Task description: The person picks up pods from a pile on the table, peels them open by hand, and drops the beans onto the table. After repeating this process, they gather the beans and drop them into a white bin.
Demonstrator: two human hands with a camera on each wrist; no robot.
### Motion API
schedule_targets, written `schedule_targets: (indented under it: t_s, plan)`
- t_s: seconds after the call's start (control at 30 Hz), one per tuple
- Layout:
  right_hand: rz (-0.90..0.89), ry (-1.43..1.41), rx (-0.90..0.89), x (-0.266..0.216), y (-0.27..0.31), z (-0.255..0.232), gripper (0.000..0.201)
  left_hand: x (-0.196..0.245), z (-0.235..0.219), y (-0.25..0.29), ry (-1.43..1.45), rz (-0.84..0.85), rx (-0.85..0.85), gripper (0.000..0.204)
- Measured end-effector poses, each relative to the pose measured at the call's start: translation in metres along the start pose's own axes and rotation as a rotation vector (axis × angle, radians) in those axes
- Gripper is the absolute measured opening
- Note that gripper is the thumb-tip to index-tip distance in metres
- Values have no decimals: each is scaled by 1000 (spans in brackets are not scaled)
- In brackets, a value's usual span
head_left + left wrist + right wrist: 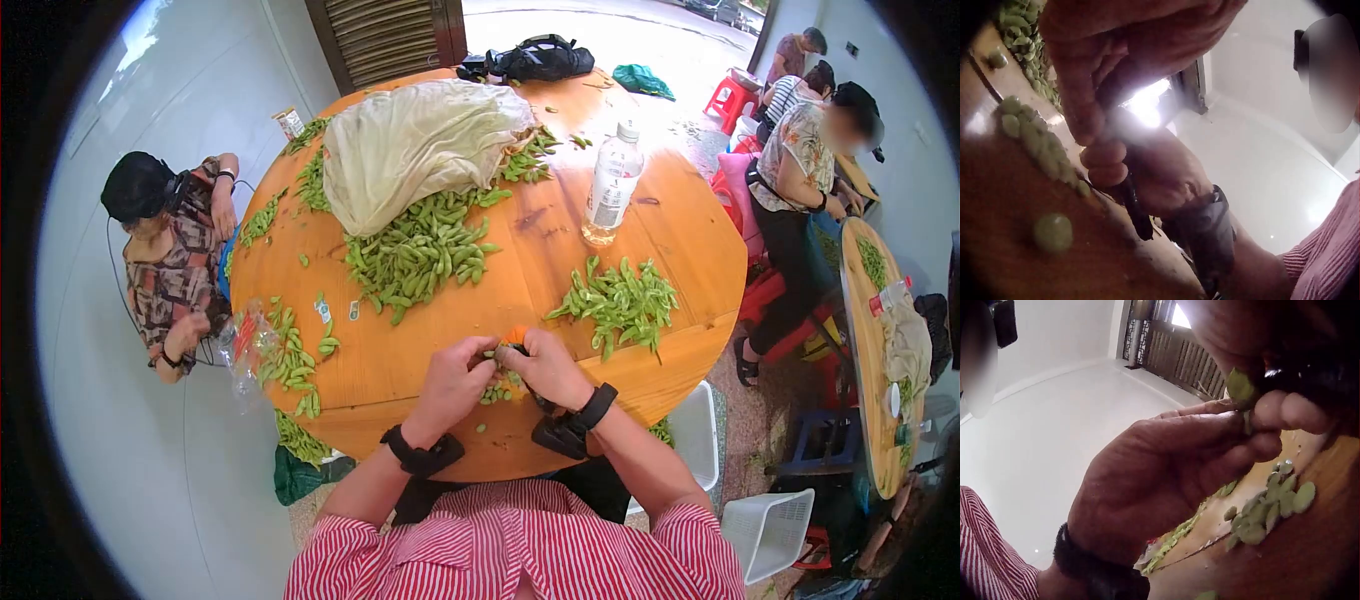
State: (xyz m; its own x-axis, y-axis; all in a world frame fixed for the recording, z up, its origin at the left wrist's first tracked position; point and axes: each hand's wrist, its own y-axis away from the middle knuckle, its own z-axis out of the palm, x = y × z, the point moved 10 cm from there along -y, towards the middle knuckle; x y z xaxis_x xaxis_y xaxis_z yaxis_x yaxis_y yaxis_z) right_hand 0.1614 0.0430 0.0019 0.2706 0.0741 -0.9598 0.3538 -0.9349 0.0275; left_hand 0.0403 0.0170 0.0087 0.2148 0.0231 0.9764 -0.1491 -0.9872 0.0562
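Close together over the near part of the round table, my left hand and right hand meet at the fingertips. A green soybean pod is pinched by the left thumb and fingers. The right hand grips a dark-handled tool; an orange part shows beside its fingers, and I cannot tell the tool's kind. Shelled green beans lie on the wood just below, with a single bean apart from them.
Soybean pods are heaped under a pale cloth sack. Another pile of pods lies at right, near a plastic bottle. A person sits at left; others are at right by a second table. White baskets stand below.
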Motion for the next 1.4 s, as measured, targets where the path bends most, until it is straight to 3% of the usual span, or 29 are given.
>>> schedule_targets:
  t_s: [0.07, 0.13, 0.17, 0.2, 0.23, 0.27, 0.33, 0.47, 0.53, 0.67, 0.73, 0.77, 0.83, 0.97, 1.03, 1.1, 1.13, 1.17, 1.23, 1.27, 1.33, 1.4]
  plan:
    - [60, -36, -43, 5, 0, 3, 23, -3, -4, 0, 49, -13, 29, 31]
    - [121, -73, -85, 12, 0, 2, 25, 0, -11, 0, -223, -21, 38, 25]
    - [54, 189, 18, 7, -3, -15, 26, -3, -15, 0, -224, -21, 39, 25]
    - [-15, 450, 123, 1, -3, -31, 28, 6, -17, 0, -396, 129, 44, 21]
    - [-163, 536, 283, -6, -1, -44, 29, 17, -15, 4, -569, 280, 49, 19]
    - [-166, 534, 283, 2, 0, -52, 29, 18, -17, 6, -571, 281, 52, 19]
    - [-63, 729, 328, -3, 1, -76, 22, 32, -4, 18, -680, 448, -69, 19]
    - [-51, 795, 375, -31, 15, -99, 29, 34, 3, 10, -618, 380, -208, 19]
    - [-45, 833, 478, -46, 22, -108, 25, 34, -11, -12, -573, 235, -89, 20]
    - [-115, 755, 555, -49, 27, -100, 23, 43, -22, -67, -603, 271, -1, 27]
    - [-229, 645, 391, -40, 25, -75, 19, 34, -23, -93, -866, 332, 70, 30]
    - [-231, 647, 395, -37, 27, -71, 19, 27, -22, -102, -866, 338, 71, 30]
    - [-287, 554, 217, -33, 26, -46, 17, 21, -29, -114, -936, 285, 127, 24]
    - [-210, 500, 135, -25, 30, -32, 22, 17, -30, -108, -1036, 292, 111, 19]
    - [-244, 480, 154, -25, 29, -33, 24, 15, -34, -101, -1111, 219, 103, 16]
    - [-281, 462, 172, -31, 28, -34, 25, 10, -38, -94, -1118, 249, 122, 15]
    - [-207, 428, 173, -29, 27, -37, 27, 10, -38, -89, -1123, 281, 140, 14]
    - [-132, 395, 176, -24, 25, -39, 29, 7, -38, -85, -1124, 282, 134, 14]
    - [-165, 354, 209, -22, 23, -38, 30, 6, -38, -73, -571, 93, 5, 15]
    - [-202, 316, 238, -21, 22, -39, 30, 13, -33, -65, -571, 93, -4, 15]
    - [-128, 242, 218, -6, 16, -34, 29, -4, -17, -49, -103, -152, -106, 17]
    - [-56, 166, 195, 16, 11, -29, 28, -6, -5, -37, -60, -134, -133, 17]
